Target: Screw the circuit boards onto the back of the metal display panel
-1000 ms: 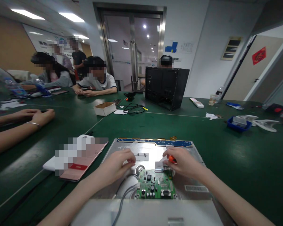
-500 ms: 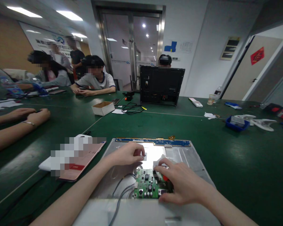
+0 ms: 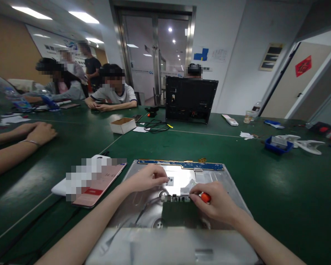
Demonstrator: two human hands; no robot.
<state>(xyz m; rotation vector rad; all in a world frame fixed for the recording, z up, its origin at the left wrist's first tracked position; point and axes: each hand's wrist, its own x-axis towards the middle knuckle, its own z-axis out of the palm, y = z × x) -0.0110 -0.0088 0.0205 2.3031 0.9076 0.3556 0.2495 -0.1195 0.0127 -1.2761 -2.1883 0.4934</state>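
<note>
A flat silver metal panel (image 3: 231,191) lies in front of me, with a blue circuit strip (image 3: 209,166) along its far edge. The green circuit board (image 3: 179,214) is tilted up, its plain side toward me and its components along the far edge. My right hand (image 3: 216,200) pinches the board's far right corner, with a red-orange thing (image 3: 205,197) at its fingers. My left hand (image 3: 151,177) is closed over the panel near a small pale patch (image 3: 170,181); what its fingertips hold, if anything, is too small to make out. Grey cables (image 3: 145,209) run left of the board.
A pink-screened phone (image 3: 99,187) and a white object (image 3: 61,187) lie left. Another person's hands (image 3: 41,133) rest farther left. Beyond are a small box (image 3: 123,126), a black cable (image 3: 157,127) and a black monitor (image 3: 191,99). A blue tray (image 3: 278,145) sits right.
The green board has gone from lying flat, components up, to tilted up with its plain side showing. My right hand has closed on its corner. My left hand has shifted slightly.
</note>
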